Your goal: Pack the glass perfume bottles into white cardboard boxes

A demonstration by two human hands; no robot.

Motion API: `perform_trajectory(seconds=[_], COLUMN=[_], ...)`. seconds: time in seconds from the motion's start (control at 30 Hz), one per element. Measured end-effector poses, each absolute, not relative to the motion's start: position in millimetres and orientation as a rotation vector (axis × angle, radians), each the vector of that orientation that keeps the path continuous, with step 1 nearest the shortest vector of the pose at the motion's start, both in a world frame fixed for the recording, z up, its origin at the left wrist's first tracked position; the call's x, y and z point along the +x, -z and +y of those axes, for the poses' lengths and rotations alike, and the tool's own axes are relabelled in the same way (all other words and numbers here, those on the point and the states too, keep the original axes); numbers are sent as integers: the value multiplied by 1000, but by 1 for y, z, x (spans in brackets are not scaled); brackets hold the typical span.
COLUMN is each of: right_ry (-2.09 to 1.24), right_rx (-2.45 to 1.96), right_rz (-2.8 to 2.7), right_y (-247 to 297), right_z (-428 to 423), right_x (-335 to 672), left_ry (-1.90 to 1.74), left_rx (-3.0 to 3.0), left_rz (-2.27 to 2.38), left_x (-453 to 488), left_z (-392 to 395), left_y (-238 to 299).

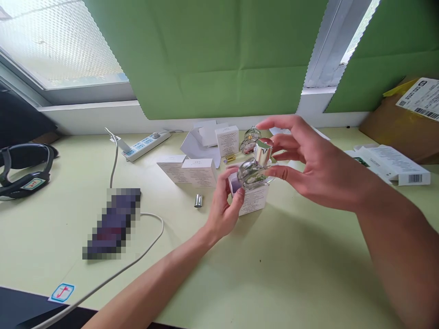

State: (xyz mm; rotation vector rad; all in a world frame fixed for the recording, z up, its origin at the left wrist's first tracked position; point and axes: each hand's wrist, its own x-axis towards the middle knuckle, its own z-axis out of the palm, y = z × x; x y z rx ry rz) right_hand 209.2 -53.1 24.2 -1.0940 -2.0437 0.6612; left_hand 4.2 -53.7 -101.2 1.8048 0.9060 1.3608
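Across the worktop point(295, 265), three white boxes point(199, 173) are stood beyond the hands, their contents hidden. A nearer white box point(253, 203) is held in the left hand's point(222, 210) grip. At its upper part, a glass bottle point(251, 176) is pinched by the right hand point(308, 169); its silver top point(263, 153) is already on, but whether any glass is seated inside cannot be told. Behind, a second bottle point(249, 142) is seen unboxed. A loose silver cap point(198, 201) is not yet fitted to anything.
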Motion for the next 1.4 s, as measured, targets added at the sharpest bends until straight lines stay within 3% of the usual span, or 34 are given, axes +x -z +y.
perform_trajectory(seconds=[0.8,1.4], right_ry=[-366,-324], right_rx=[-1104,-1026], right_rz=[-2319,-2412], right_y=[-16,-10], right_z=[-54,-47], right_x=[200,201], left_ry=[-1342,-1333], left_rx=[1912,1997], left_rz=[846,784], left_x=[3,3], left_z=[-52,-49], left_y=[103,104])
